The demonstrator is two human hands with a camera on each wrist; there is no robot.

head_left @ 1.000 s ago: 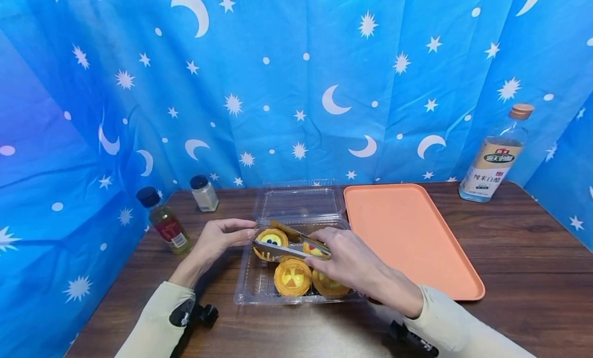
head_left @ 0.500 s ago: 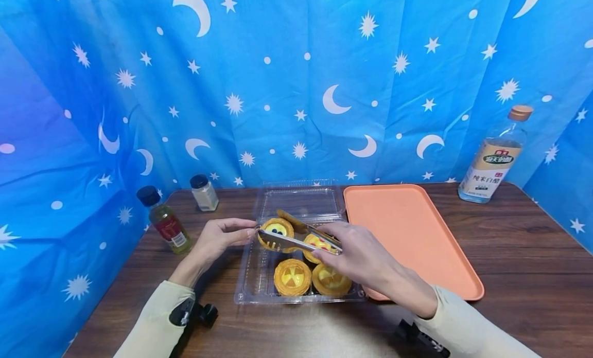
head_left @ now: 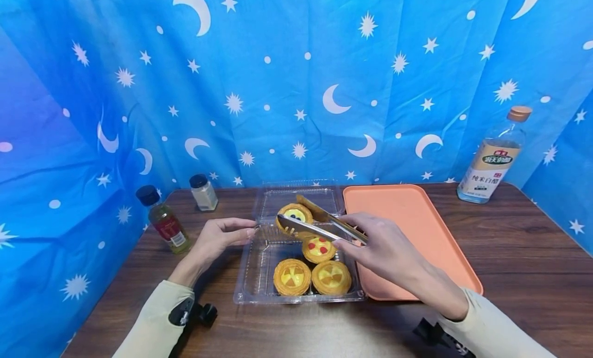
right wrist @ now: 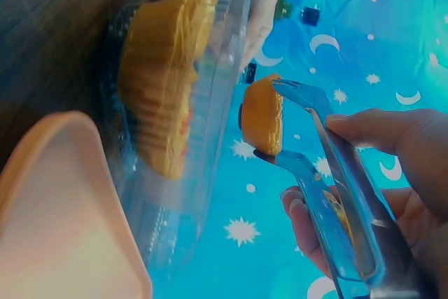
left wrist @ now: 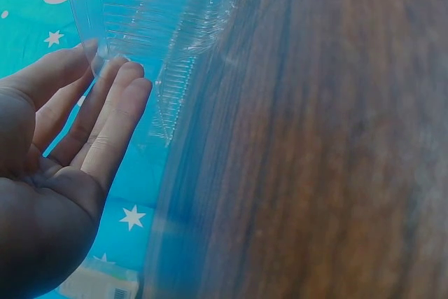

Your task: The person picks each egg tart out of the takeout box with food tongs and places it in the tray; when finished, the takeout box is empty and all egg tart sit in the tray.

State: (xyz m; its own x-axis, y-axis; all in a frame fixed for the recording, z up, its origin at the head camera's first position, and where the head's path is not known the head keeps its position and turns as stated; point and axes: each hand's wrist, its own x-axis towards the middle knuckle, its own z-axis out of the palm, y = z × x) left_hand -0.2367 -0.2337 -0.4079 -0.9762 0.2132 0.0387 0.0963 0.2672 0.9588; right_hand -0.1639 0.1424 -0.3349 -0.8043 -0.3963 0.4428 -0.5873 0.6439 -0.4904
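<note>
My right hand (head_left: 394, 252) holds metal tongs (head_left: 319, 231). Their tips squeeze an egg tart (right wrist: 260, 117) topped with dark blue berries, raised above the back of a clear plastic clamshell box (head_left: 301, 299). Inside the box sit a tart with red pieces (head_left: 319, 249) and two tarts with yellow-orange toppings, one at front left (head_left: 292, 278), one at front right (head_left: 331, 278). At the box's back left corner, my left hand (head_left: 220, 245) pinches the rim between thumb and fingers; the left wrist view shows that contact on the clear plastic.
The box's lid (head_left: 298, 201) lies back, opened. An orange tray (head_left: 417, 234) is right of the box. A white vinegar bottle (head_left: 491, 167) stands far right. At left are a bottle with a red label (head_left: 169, 227) and a small black-capped jar (head_left: 204, 193).
The berry-topped tart has risen out of the box's back left and moved rightward in the tongs. My right hand has shifted right and up; the left hand has stayed put.
</note>
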